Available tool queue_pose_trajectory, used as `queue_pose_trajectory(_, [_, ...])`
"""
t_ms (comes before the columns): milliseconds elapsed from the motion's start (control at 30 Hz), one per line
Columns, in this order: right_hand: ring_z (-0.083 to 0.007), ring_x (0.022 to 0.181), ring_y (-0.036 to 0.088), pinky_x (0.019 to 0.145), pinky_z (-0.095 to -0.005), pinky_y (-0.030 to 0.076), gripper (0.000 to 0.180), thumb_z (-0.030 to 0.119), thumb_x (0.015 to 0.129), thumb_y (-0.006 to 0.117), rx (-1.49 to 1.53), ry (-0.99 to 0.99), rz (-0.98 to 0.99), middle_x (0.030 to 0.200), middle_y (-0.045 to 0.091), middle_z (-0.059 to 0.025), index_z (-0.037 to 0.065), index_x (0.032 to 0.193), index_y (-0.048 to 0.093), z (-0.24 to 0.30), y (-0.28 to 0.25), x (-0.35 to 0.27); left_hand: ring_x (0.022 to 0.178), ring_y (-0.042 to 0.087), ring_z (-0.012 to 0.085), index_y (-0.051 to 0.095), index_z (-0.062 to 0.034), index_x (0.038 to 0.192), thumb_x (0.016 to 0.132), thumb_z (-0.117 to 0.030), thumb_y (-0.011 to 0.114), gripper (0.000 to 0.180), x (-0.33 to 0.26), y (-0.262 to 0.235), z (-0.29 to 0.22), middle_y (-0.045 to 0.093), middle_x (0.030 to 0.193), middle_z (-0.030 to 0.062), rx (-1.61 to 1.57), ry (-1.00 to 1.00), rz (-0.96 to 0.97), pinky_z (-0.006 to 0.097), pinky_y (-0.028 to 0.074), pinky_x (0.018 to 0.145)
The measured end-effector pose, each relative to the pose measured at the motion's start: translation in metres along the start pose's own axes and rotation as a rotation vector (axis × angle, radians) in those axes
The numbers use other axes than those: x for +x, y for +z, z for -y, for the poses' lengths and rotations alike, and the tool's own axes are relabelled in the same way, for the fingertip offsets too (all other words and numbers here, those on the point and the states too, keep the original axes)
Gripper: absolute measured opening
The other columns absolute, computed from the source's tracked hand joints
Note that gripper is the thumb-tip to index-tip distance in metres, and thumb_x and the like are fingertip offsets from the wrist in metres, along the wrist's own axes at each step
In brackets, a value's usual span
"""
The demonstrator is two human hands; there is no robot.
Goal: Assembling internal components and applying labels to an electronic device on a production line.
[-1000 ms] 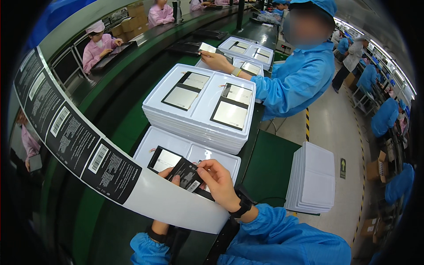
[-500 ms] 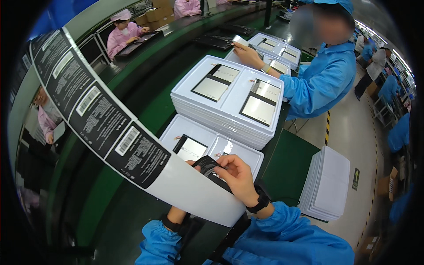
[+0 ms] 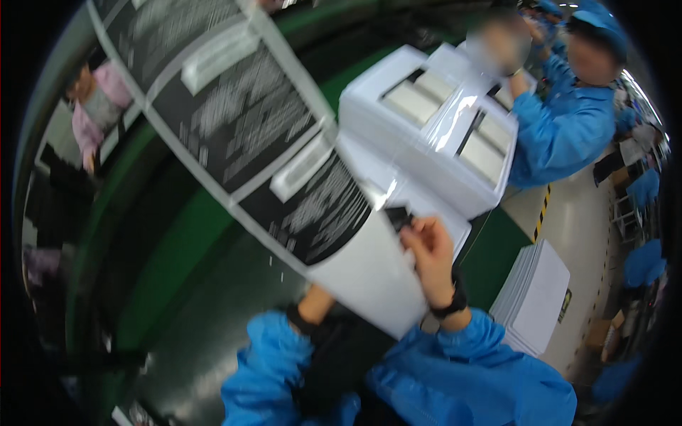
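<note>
A long white backing strip carrying black printed labels runs diagonally from the upper left down to the middle and fills much of the blurred head view. My right hand is at the strip's right edge, fingers pinched on a small black label. A dark watch sits on that wrist. My left hand is under the strip. Only its wrist shows, so I cannot tell what it holds. Both my sleeves are blue.
A stack of white trays with grey inserts sits just beyond my hands on the green bench. A co-worker in blue reaches over it. A pile of white trays stands at the right. A person in pink sits far left.
The label strip now looms far closer and covers the black flat piece that both hands held. My right hand has stayed pinched at the strip's right edge. The view has tilted and blurred.
</note>
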State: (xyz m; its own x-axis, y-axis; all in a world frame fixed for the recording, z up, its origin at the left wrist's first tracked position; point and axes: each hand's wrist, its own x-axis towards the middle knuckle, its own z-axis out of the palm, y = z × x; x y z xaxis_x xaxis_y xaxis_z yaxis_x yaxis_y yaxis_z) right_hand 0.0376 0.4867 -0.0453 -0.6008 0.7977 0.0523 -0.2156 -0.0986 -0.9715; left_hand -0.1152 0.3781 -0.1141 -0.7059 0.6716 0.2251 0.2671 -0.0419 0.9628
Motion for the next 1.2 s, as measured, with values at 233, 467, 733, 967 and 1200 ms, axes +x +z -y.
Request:
queue_pose_trajectory(233, [-0.0018, 0.076, 0.056, 0.067, -0.0175, 0.043, 0.011, 0.004, 0.102, 0.065, -0.092, -0.095, -0.091, 0.087, 0.064, 0.0016, 0.007, 0.102, 0.055, 0.004, -0.009, 0.014, 0.096, 0.072, 0.0181, 0.069, 0.0037, 0.119, 0.102, -0.009, 0.063, 0.022, 0.059, -0.096, -0.102, 0.073, 0.112, 0.0117, -0.415, 0.182, -0.202, 0.030, 0.059, 0.078])
queue_pose_trajectory(467, [-0.0013, 0.079, 0.057, 0.070, -0.0173, 0.045, 0.010, 0.004, 0.104, 0.062, -0.196, -0.128, -0.032, 0.091, 0.065, 0.0003, 0.007, 0.104, 0.052, -0.015, -0.004, 0.006, 0.092, 0.068, 0.0147, 0.070, 0.0026, 0.118, 0.105, -0.014, 0.062, 0.023, -0.010, -0.208, -0.016, 0.072, 0.106, 0.0091, 0.032, 0.040, -0.454, 0.029, 0.054, 0.080])
queue_pose_trajectory(733, [-0.0006, 0.079, 0.053, 0.071, -0.0175, 0.043, 0.009, 0.004, 0.106, 0.058, -0.244, -0.178, -0.111, 0.091, 0.059, 0.0028, 0.008, 0.107, 0.050, -0.005, -0.030, 0.014, 0.086, 0.062, 0.0084, 0.072, 0.0027, 0.111, 0.104, -0.012, 0.063, 0.018, -0.012, -0.179, -0.027, 0.070, 0.094, 0.0030, 0.146, -0.039, -0.295, 0.023, 0.050, 0.078])
queue_pose_trajectory(967, [-0.0040, 0.078, 0.055, 0.066, -0.0195, 0.044, 0.019, 0.000, 0.101, 0.064, -0.134, -0.099, -0.071, 0.091, 0.061, 0.0014, 0.008, 0.107, 0.049, -0.013, -0.024, 0.006, 0.081, 0.065, 0.0101, 0.073, 0.0032, 0.103, 0.100, -0.007, 0.067, 0.012, -0.028, -0.171, -0.016, 0.070, 0.091, 0.0046, 0.141, -0.057, -0.335, 0.025, 0.052, 0.074])
queue_pose_trajectory(1200, [-0.0039, 0.075, 0.059, 0.062, -0.0201, 0.049, 0.021, 0.002, 0.101, 0.065, -0.106, -0.005, -0.047, 0.099, 0.072, -0.0058, 0.008, 0.114, 0.050, -0.001, -0.014, 0.001, 0.082, 0.064, 0.0107, 0.071, 0.0037, 0.108, 0.104, -0.010, 0.064, 0.016, -0.027, -0.179, -0.024, 0.069, 0.092, 0.0047, 0.094, -0.085, -0.358, 0.025, 0.052, 0.076])
